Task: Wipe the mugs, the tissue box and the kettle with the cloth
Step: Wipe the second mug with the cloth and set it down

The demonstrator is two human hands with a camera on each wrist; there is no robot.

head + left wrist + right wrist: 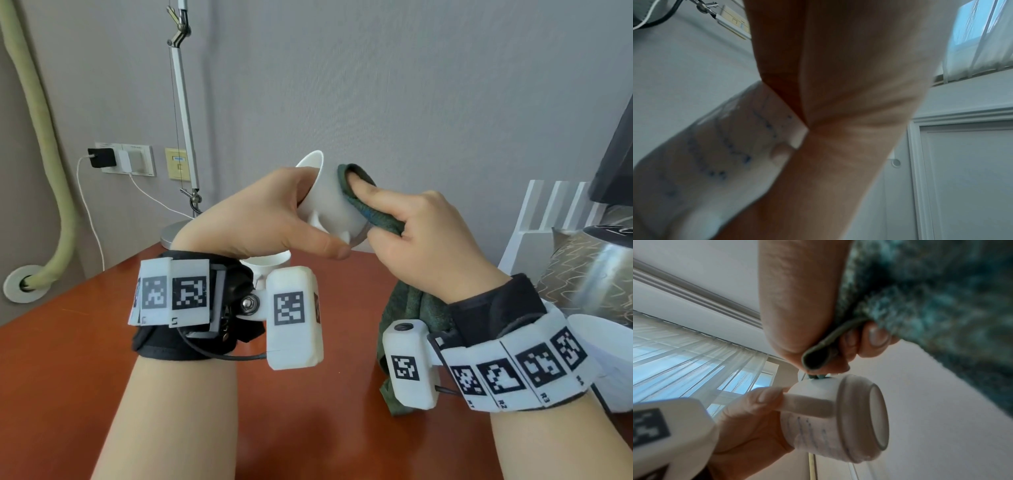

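My left hand (301,219) holds a white mug (330,202) tilted in the air above the table, mouth toward the upper left, thumb by its handle. In the right wrist view the mug (838,426) shows its base and faint blue markings, with the left hand (748,426) round it. My right hand (376,202) grips a dark green cloth (407,308) and presses it on the mug's side with the index finger; the rest hangs below the wrist. A second white mug (270,262) stands under the left hand. A steel kettle (589,274) sits at the right edge.
The red-brown table (102,342) runs to the grey wall. A desk lamp base (178,233) stands behind the mugs, with wall sockets and a plugged charger (102,157) at the left. A white slatted rack (548,212) and a white object (596,339) lie right.
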